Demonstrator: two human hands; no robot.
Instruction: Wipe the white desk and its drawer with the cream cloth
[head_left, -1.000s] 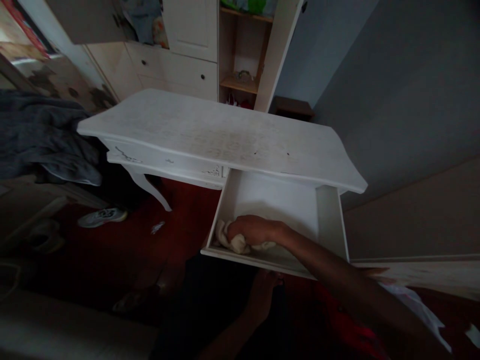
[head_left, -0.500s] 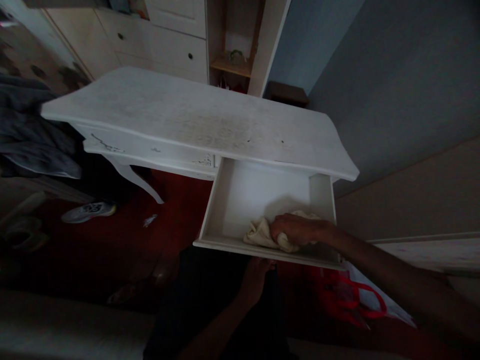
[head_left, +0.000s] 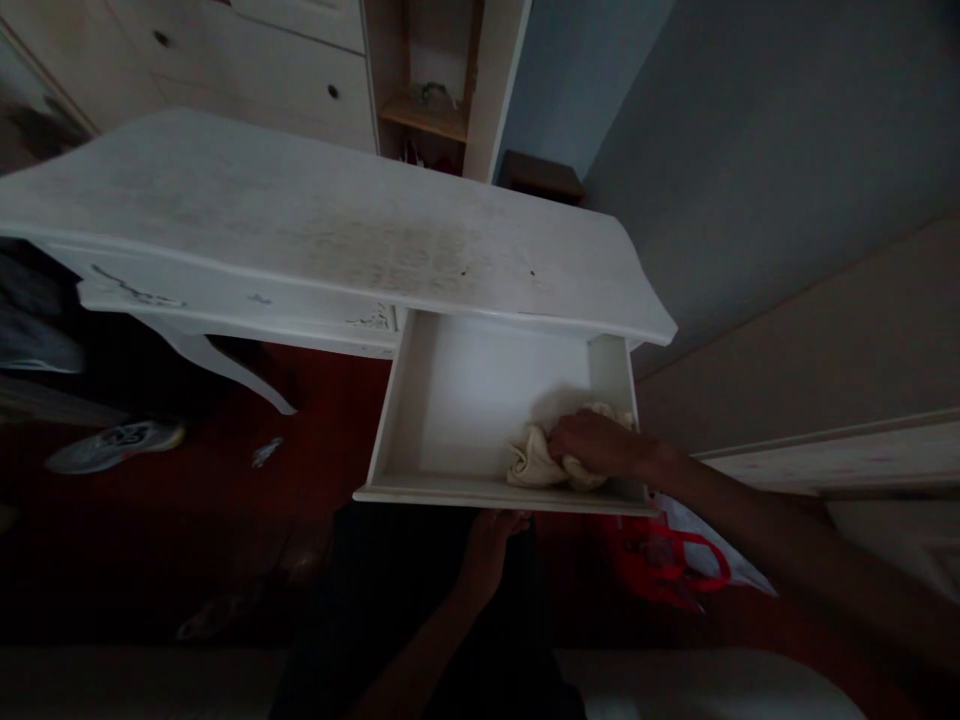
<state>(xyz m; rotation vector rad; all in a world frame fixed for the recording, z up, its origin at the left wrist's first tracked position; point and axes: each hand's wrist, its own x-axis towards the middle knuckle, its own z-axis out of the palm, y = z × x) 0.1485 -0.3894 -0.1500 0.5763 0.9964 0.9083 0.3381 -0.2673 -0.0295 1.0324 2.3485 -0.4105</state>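
Observation:
My right hand is closed on a crumpled cream cloth, pressing it down inside the pulled-out white drawer. The cloth bunches on both sides of the fingers, in the drawer's front right corner. My left hand is just below the drawer's front edge, above my dark-clothed lap. Its fingers are partly hidden, and I cannot make out whether they grip the drawer. The drawer belongs to a white desk with a smudged, stained top.
A sneaker lies on the dark red floor at left. A red bag stands below the drawer's right side. White cabinets are behind the desk, and a grey wall is at right.
My right hand and the cloth have slid rightward along the drawer's front. The whole view has shifted, so the desk appears further left. My left hand stays below the drawer front.

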